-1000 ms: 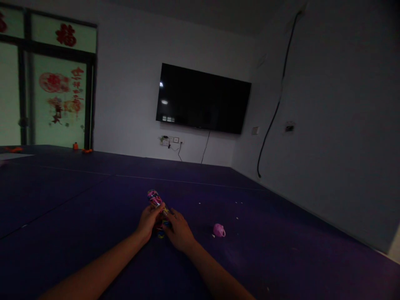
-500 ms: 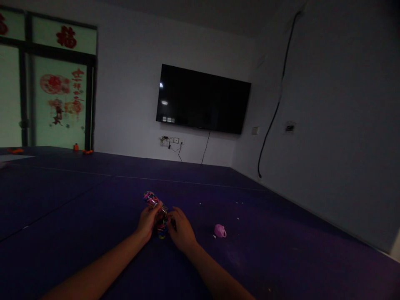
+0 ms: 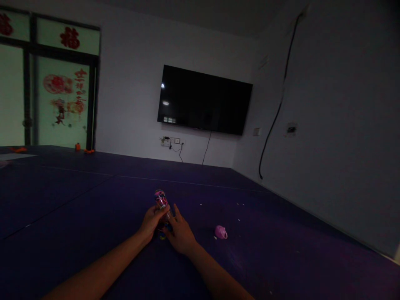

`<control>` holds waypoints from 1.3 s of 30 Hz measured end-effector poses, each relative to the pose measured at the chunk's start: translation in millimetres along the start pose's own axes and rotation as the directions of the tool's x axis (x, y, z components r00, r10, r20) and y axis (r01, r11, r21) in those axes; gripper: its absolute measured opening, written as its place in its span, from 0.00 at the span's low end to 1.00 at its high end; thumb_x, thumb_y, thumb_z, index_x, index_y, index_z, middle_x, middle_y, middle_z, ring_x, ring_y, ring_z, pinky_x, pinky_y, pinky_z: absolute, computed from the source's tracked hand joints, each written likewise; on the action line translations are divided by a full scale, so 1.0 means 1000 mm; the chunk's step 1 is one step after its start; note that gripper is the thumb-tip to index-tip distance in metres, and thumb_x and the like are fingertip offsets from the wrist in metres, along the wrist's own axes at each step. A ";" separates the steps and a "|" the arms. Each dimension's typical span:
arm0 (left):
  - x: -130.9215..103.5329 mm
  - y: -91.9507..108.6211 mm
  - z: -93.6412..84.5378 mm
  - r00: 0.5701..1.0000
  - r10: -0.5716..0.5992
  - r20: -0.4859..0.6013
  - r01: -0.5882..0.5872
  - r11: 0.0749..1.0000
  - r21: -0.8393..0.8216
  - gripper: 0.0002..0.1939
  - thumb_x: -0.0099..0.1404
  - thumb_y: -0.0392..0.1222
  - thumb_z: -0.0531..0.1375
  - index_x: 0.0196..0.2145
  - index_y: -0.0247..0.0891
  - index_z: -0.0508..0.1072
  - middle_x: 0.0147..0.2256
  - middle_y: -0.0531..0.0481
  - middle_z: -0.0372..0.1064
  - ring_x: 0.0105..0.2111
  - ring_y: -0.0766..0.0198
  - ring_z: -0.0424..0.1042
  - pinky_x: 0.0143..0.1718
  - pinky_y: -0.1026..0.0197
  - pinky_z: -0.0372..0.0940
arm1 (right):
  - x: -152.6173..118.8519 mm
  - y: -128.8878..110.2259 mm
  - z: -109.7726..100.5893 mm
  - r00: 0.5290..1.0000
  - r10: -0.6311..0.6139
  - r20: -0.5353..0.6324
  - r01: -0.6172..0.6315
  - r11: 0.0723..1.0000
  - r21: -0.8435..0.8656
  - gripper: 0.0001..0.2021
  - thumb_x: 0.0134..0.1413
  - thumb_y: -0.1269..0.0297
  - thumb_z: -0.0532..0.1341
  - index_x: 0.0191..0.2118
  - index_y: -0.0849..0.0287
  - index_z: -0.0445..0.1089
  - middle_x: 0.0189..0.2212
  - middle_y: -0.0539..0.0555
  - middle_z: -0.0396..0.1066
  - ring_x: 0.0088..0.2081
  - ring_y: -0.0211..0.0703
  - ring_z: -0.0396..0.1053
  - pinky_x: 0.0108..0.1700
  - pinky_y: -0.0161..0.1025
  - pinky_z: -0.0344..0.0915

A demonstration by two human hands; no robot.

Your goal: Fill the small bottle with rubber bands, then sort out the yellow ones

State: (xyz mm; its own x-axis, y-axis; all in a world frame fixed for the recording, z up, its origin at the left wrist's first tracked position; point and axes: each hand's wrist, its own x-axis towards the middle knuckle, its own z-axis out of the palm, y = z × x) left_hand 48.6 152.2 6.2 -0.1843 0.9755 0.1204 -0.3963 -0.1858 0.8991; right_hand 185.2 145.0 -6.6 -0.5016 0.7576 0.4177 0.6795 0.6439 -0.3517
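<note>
A clear container with many-coloured contents [image 3: 161, 200] is tilted in front of me, low in the middle of the view. Wrapped round its left side is my left hand [image 3: 152, 221], the thumb lying across it. My right hand [image 3: 181, 234] grips its lower right part, the fingers partly hidden. Below the hands some coloured bits [image 3: 162, 236] show close to the purple surface. Right of my hands lies a pink lid-like piece with a loop [image 3: 221, 232].
The purple surface [image 3: 93, 200] bears small white scraps [image 3: 239, 219]. Orange objects [image 3: 78, 146] and a white sheet [image 3: 17, 156] lie at the far left. A television [image 3: 204, 100] and a hanging cable [image 3: 275, 112] are on the walls.
The container has turned more upright, its top shifting right. My right hand's fingers have shifted along it. The pink piece has not moved on the surface.
</note>
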 end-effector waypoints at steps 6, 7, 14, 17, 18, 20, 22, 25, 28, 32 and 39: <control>0.001 -0.002 -0.001 1.000 0.013 -0.010 -0.013 1.000 0.006 0.20 0.39 0.45 0.73 0.28 0.35 0.73 0.21 0.52 0.72 0.20 0.63 0.71 0.23 0.65 0.64 | -0.001 -0.001 0.000 1.000 0.012 0.005 -0.012 1.000 -0.002 0.31 0.55 0.64 0.59 0.64 0.54 0.52 0.66 0.64 0.41 0.63 0.59 0.50 0.57 0.53 0.56; 0.001 -0.002 -0.001 1.000 0.015 -0.015 -0.015 1.000 0.003 0.20 0.39 0.45 0.73 0.28 0.35 0.73 0.21 0.52 0.72 0.21 0.63 0.72 0.23 0.65 0.64 | -0.001 -0.001 0.000 1.000 0.014 0.004 -0.014 1.000 0.002 0.30 0.55 0.64 0.59 0.63 0.53 0.53 0.66 0.63 0.41 0.63 0.58 0.50 0.57 0.53 0.56; 0.003 -0.003 -0.003 0.999 0.005 -0.032 -0.006 1.000 -0.030 0.21 0.41 0.49 0.72 0.28 0.34 0.72 0.22 0.50 0.73 0.20 0.63 0.71 0.22 0.65 0.63 | -0.001 -0.003 -0.001 0.999 0.033 -0.023 -0.032 0.999 0.032 0.27 0.56 0.64 0.58 0.62 0.52 0.57 0.64 0.62 0.49 0.63 0.56 0.51 0.58 0.53 0.56; 0.004 -0.004 -0.003 0.999 -0.004 -0.040 0.002 0.999 -0.047 0.22 0.40 0.51 0.72 0.28 0.34 0.72 0.22 0.50 0.73 0.20 0.62 0.71 0.20 0.64 0.62 | 0.000 -0.003 -0.002 0.998 0.040 -0.045 -0.038 0.998 0.049 0.26 0.56 0.64 0.58 0.61 0.51 0.58 0.63 0.61 0.52 0.62 0.55 0.53 0.58 0.53 0.57; 0.005 -0.004 -0.003 0.999 -0.004 -0.045 0.001 0.998 -0.056 0.22 0.40 0.51 0.72 0.28 0.34 0.71 0.22 0.50 0.72 0.20 0.62 0.71 0.20 0.64 0.63 | -0.001 -0.003 -0.002 0.998 0.042 -0.053 -0.039 0.998 0.056 0.25 0.56 0.65 0.58 0.60 0.52 0.59 0.63 0.61 0.53 0.62 0.55 0.53 0.58 0.52 0.57; 0.007 -0.004 -0.003 0.998 0.003 -0.058 -0.008 0.997 -0.077 0.22 0.40 0.51 0.72 0.27 0.34 0.71 0.22 0.51 0.72 0.20 0.62 0.71 0.22 0.64 0.64 | -0.001 -0.002 -0.002 0.997 0.042 -0.068 -0.037 0.997 0.069 0.24 0.56 0.66 0.58 0.59 0.53 0.61 0.61 0.61 0.55 0.61 0.53 0.55 0.58 0.50 0.57; 0.008 -0.004 -0.003 0.998 0.013 -0.069 -0.019 0.995 -0.097 0.22 0.40 0.51 0.72 0.26 0.35 0.71 0.22 0.52 0.72 0.21 0.63 0.71 0.23 0.64 0.64 | -0.001 -0.002 -0.003 0.996 0.036 -0.079 -0.030 0.997 0.076 0.22 0.56 0.67 0.57 0.57 0.55 0.64 0.60 0.61 0.58 0.61 0.51 0.56 0.58 0.49 0.57; 0.008 -0.005 -0.003 0.997 0.023 -0.074 -0.031 0.993 -0.110 0.21 0.39 0.49 0.73 0.26 0.34 0.71 0.21 0.52 0.71 0.21 0.64 0.71 0.24 0.65 0.64 | 0.000 -0.003 -0.004 0.994 0.040 -0.097 -0.034 0.997 0.069 0.19 0.55 0.69 0.57 0.54 0.56 0.67 0.58 0.60 0.61 0.59 0.51 0.58 0.58 0.48 0.58; 0.009 -0.005 -0.003 0.996 0.030 -0.080 -0.039 0.993 -0.115 0.21 0.39 0.48 0.73 0.26 0.34 0.71 0.22 0.52 0.71 0.21 0.65 0.71 0.25 0.65 0.64 | 0.001 -0.003 -0.006 0.988 0.076 -0.131 -0.068 0.996 0.065 0.16 0.56 0.70 0.55 0.49 0.56 0.72 0.55 0.59 0.65 0.57 0.51 0.62 0.56 0.47 0.59; 0.011 -0.007 -0.003 0.996 0.034 -0.082 -0.044 0.992 -0.116 0.20 0.40 0.49 0.72 0.25 0.34 0.71 0.22 0.52 0.71 0.21 0.65 0.71 0.26 0.65 0.65 | 0.002 -0.003 -0.008 0.981 0.096 -0.170 -0.082 0.993 0.086 0.14 0.54 0.71 0.56 0.44 0.56 0.74 0.52 0.58 0.67 0.55 0.50 0.64 0.56 0.46 0.60; 0.010 -0.005 -0.002 0.997 0.039 -0.062 -0.044 0.995 -0.086 0.21 0.41 0.52 0.71 0.23 0.35 0.70 0.20 0.53 0.70 0.20 0.65 0.70 0.24 0.64 0.64 | 0.000 -0.002 -0.005 0.991 0.000 -0.131 0.008 0.998 0.058 0.27 0.51 0.70 0.59 0.59 0.53 0.62 0.61 0.58 0.56 0.60 0.51 0.56 0.58 0.48 0.57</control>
State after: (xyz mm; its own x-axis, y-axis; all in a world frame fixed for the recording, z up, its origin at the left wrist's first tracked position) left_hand 47.2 162.6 2.3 -0.2548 0.9584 0.1287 -0.4640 -0.2379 0.8533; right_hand 186.9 143.5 -1.8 -0.4272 0.7371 0.5236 0.6435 0.6547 -0.3966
